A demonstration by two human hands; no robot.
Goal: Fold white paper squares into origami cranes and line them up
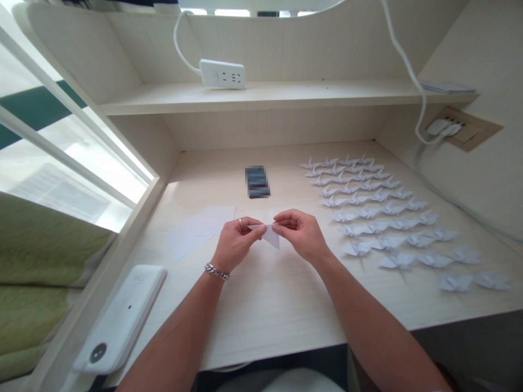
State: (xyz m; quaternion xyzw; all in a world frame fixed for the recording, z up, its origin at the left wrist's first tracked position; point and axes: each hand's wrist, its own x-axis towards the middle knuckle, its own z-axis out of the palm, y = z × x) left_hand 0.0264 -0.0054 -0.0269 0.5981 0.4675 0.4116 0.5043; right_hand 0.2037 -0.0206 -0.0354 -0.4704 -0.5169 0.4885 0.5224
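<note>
A small folded piece of white paper (272,236) is held between my two hands above the desk, with a pointed corner hanging down. My left hand (237,242), with a ring and a chain bracelet at the wrist, pinches its left side between thumb and fingers. On the other side, the thumb and fingertips of my right hand (301,233) close on its upper right edge. Flat white paper sheets (216,219) lie on the desk just left of my left hand. Rows of folded white paper cranes (376,212) stand to the right of my right hand.
A dark, pixelated phone-like object (257,182) lies beyond my hands. At the desk's left edge rests a long white device (122,318) with a round dark button. A white power strip (223,74) sits on the shelf (278,93). Cables run to a wall socket (463,129) at right.
</note>
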